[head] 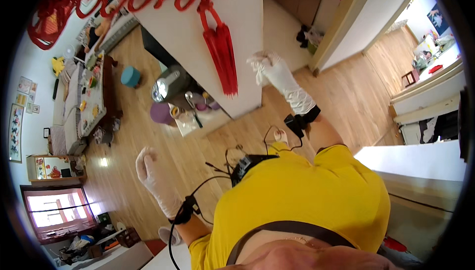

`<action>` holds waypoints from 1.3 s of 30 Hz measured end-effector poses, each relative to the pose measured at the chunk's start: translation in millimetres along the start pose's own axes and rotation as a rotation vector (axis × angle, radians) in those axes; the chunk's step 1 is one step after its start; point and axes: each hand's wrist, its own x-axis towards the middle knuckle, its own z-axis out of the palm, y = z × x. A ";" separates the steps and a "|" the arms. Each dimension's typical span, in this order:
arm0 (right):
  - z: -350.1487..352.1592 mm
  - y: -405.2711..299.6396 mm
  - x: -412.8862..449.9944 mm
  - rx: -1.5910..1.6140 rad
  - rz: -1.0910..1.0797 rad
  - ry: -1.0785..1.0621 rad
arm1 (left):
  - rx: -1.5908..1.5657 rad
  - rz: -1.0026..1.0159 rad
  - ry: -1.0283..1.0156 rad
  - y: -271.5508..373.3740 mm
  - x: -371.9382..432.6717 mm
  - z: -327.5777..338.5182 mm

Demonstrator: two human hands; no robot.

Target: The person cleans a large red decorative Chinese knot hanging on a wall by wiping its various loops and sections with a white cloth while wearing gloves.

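My left hand (146,166), in a thin white glove, is raised over the wood floor at lower left. Its fingers are loosely curled together; no object shows in it, but the palm side is partly hidden. Higher up, my right hand (264,65) wears a similar, wrinkled white glove. Its fingers are bent and spread apart with nothing visible between them, beside the edge of a white wall (245,58). Black straps with cabled devices circle both wrists. A red knotted hanging ornament with a tassel (222,60) hangs left of my right hand.
A counter end (185,127) holds a dark rounded appliance (170,86) and small items, with a purple round stool (162,113) beside it. Farther left stand a blue stool (130,76), a long table (89,103) and a sofa; a person sits beyond. Doorways open at right.
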 end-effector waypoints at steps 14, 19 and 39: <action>-39.7 -97.7 68.3 -0.034 -0.238 -0.291 | 0.429 0.784 -0.244 83.9 31.5 136.4; -56.2 -121.9 97.0 -0.021 -0.387 -0.188 | 0.779 1.199 -0.224 132.6 63.9 222.8; 8.2 -171.3 170.2 -0.941 -1.251 0.092 | 1.184 1.387 0.137 170.6 138.7 312.8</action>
